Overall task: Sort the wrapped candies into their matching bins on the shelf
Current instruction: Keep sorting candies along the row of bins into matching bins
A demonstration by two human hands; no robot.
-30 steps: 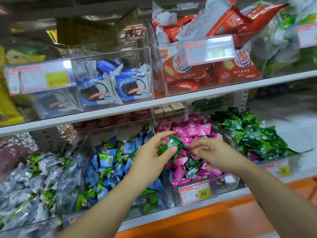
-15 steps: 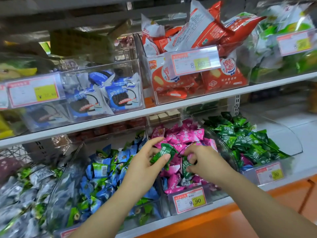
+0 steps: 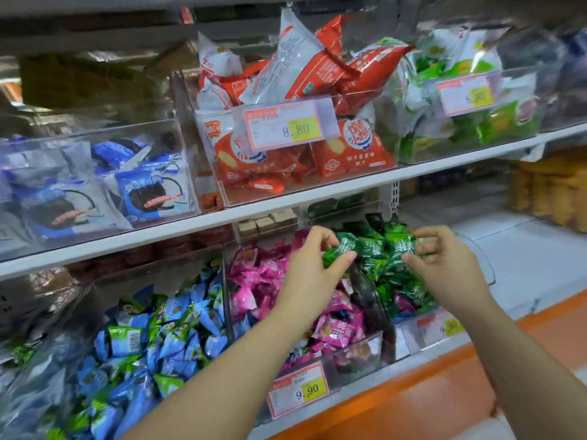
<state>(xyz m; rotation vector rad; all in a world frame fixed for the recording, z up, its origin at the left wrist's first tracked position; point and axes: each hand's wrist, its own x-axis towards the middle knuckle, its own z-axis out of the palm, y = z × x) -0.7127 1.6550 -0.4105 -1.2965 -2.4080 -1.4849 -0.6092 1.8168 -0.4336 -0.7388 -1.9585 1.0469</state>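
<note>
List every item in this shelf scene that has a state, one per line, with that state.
Left hand, pinching first green candy, held aloft.
Right hand, pinching second green candy.
Green bin, heaped; one pink stray inside.
Pink bin, full of pink candies.
Blue bin, blue and green wrappers mixed.

green candies (image 3: 378, 254): crinkled glossy plastic film | pink candies (image 3: 270, 271): same shiny film | bins (image 3: 352, 352): clear hard plastic, smooth, reflective | shelf edge (image 3: 190, 225): white, smooth, matt | price tag (image 3: 298, 392): paper behind clear plastic sleeve | red packets (image 3: 349, 150): glossy printed film
</note>
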